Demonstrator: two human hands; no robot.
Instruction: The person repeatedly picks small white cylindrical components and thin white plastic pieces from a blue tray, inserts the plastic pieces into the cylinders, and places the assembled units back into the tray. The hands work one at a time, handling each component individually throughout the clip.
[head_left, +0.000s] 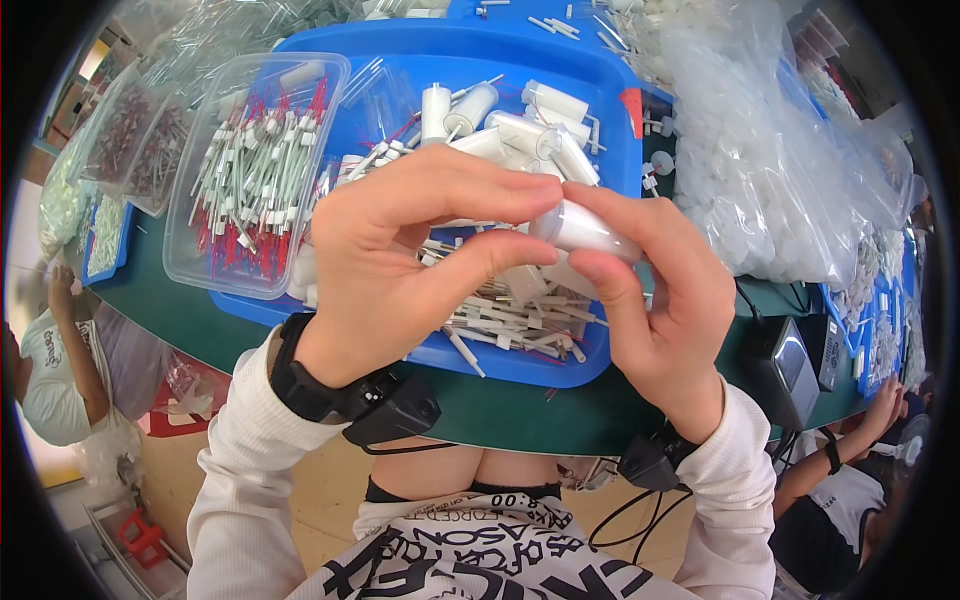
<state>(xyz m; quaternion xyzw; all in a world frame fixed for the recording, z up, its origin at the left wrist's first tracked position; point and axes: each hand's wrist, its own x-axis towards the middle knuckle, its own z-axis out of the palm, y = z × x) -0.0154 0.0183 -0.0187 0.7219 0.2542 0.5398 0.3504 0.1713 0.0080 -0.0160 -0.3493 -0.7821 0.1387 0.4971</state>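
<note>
A small white cylinder with a clear, glossy end (592, 232) is held level above a blue tray (455, 45). My right hand (668, 285) grips its body between thumb and forefinger. With thumb and forefinger closed at its clear end, my left hand (385, 240) meets it from the other side; the fingertips hide part of that end. Below and behind my hands, the tray holds several similar white cylinders (555, 100) and a heap of thin white sticks (500, 325) with small block-like ends.
To the left, a clear plastic box (180, 235) holds many white sticks with red ends. A big clear bag of white pieces (760, 170) stands at the right. Near the right edge of the green table (480, 415) sits a dark device (780, 370). Other people work at both sides.
</note>
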